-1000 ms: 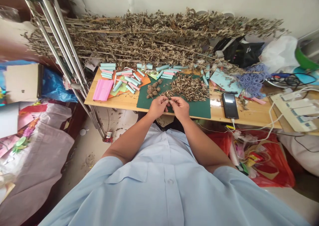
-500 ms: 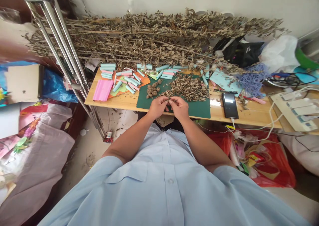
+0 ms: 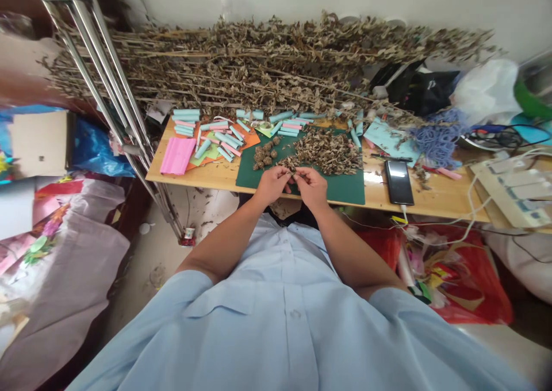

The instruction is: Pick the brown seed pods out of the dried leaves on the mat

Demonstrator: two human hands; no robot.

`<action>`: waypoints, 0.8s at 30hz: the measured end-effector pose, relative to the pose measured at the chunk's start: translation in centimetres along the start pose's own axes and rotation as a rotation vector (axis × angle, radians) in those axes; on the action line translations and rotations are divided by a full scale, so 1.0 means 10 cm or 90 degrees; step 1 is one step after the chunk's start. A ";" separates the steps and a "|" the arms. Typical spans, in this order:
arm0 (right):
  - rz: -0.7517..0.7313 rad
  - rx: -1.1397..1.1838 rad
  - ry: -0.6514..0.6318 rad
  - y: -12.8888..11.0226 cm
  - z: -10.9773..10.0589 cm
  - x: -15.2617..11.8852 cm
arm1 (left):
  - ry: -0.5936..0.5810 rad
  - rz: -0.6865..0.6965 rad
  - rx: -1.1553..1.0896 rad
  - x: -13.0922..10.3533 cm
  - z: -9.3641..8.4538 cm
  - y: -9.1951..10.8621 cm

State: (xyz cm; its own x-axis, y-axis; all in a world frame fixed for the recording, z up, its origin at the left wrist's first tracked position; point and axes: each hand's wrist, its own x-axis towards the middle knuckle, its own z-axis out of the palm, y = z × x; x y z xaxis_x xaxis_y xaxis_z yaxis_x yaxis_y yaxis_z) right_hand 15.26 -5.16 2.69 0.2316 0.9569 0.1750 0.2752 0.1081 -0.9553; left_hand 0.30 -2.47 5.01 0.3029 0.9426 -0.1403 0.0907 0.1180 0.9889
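My left hand (image 3: 275,184) and my right hand (image 3: 311,186) meet at the front of a green cutting mat (image 3: 254,179). Both are closed, fingertips pinched together around a bit of dried leaves (image 3: 292,173); its exact shape is mostly hidden by the fingers. Just beyond the fingertips lies a small clump of dried leaves (image 3: 288,162). A larger heap of dried leaves (image 3: 330,152) spreads over the mat to the right. Several rolled brown balls (image 3: 264,156) sit in a cluster beyond my left hand.
Blue and pink paper rolls (image 3: 222,138) and a pink paper stack (image 3: 177,156) lie on the wooden table (image 3: 161,169) at left. Long dried plant stalks (image 3: 259,63) fill the back. A phone (image 3: 399,182) charges at right, near a power strip (image 3: 513,190). Metal crutches (image 3: 107,92) lean at left.
Almost nothing differs. Both hands stay in the same place with fingertips together, and the view has shifted very slightly.
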 end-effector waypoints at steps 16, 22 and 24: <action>0.045 0.000 0.044 0.03 0.02 0.08 | 0.016 -0.039 0.024 0.02 0.02 -0.01; -0.007 0.000 -0.004 0.07 0.04 0.00 | 0.008 -0.006 0.069 0.04 0.02 0.00; -0.028 -0.027 -0.012 0.09 0.05 -0.01 | 0.010 -0.005 0.081 0.04 0.03 -0.01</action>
State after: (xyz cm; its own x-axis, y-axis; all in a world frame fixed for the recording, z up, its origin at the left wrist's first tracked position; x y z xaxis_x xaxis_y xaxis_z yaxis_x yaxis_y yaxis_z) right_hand 15.05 -5.06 1.71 0.2003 0.9566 0.2115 0.3236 0.1392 -0.9359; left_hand 0.68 -2.19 4.87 0.2870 0.9467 -0.1462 0.2131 0.0857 0.9733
